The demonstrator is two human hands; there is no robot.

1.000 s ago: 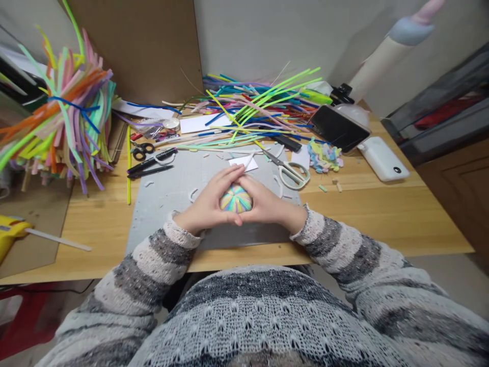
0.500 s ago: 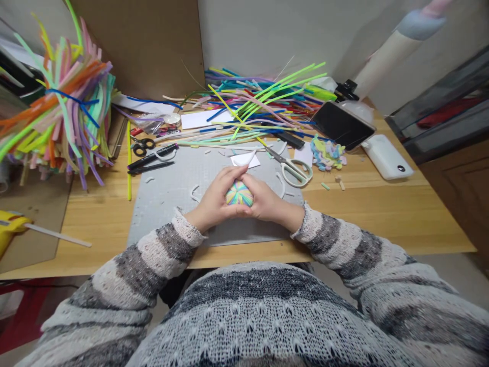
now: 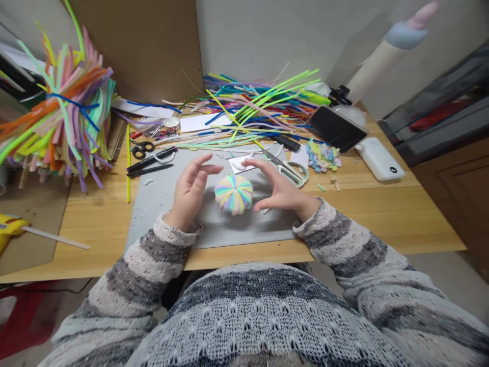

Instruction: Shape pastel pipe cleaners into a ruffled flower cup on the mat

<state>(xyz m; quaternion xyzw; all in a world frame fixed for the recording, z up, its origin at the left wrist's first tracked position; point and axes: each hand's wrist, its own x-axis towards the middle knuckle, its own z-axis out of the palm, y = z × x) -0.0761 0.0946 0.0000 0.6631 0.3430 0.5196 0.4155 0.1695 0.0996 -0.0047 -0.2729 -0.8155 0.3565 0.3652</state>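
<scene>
A round, ribbed pastel ball (image 3: pixel 234 194) in yellow, pink, blue and purple sits on the grey mat (image 3: pixel 214 230). On its left, my left hand (image 3: pixel 191 188) is open with fingers apart, not touching it. My right hand (image 3: pixel 278 188) is on the other side, thumb and fingers spread, with a gap between it and the ball. Behind the ball lies a small white card (image 3: pixel 236 165) with a pale bent strip on it. Green-handled scissors (image 3: pixel 292 173) lie just beyond my right hand, partly hidden by it.
A large bundle of coloured pipe cleaners (image 3: pixel 64 112) stands at the left, more (image 3: pixel 263 102) lie along the back. Black scissors (image 3: pixel 142 149) and pens (image 3: pixel 151 160) are left of centre. A phone (image 3: pixel 337 128), white power bank (image 3: pixel 381 159) and yellow glue gun (image 3: pixel 11 227) lie further out.
Both hands have let go of the ball and moved apart, left hand to the left, right hand to the right. The ball now rests uncovered between them.
</scene>
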